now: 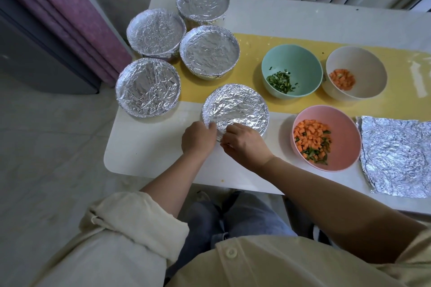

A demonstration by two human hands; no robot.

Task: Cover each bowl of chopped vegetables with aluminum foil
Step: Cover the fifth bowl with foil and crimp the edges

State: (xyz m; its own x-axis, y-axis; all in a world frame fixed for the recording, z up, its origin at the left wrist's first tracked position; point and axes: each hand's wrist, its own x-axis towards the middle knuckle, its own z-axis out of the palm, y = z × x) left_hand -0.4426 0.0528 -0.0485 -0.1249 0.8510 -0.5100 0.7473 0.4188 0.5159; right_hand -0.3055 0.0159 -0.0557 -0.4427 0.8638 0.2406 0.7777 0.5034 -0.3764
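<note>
White table, yellow runner crossing it beyond the fingers.

Spare foil sheet: flat, crinkled, well to the right of the fingers at the near table edge.

Four bowls foiled and set aside, all beyond and left of the fingers: rear bowl, left-rear bowl, middle bowl, left bowl.

Three uncovered: pink bowl with carrot and greens, near the right fingers' outer side; teal bowl with chopped greens and beige bowl with carrot, both farther off and to the right.

Front bowl: foil over the top, directly under and just beyond the fingertips.

Left hand: fingers curled onto the foil edge at the near rim. Right hand: thumb and fingers pinching the same edge just beside the left.

Step, as judged: crimping the fifth cover at its near side; the rest of the rim looks tucked. More than half done.

Next calls for: pressing this last fold snug under the rim, letting go, then reaching right for the sheet and an open bowl. Thin foil, so tearing is the risk.
</note>
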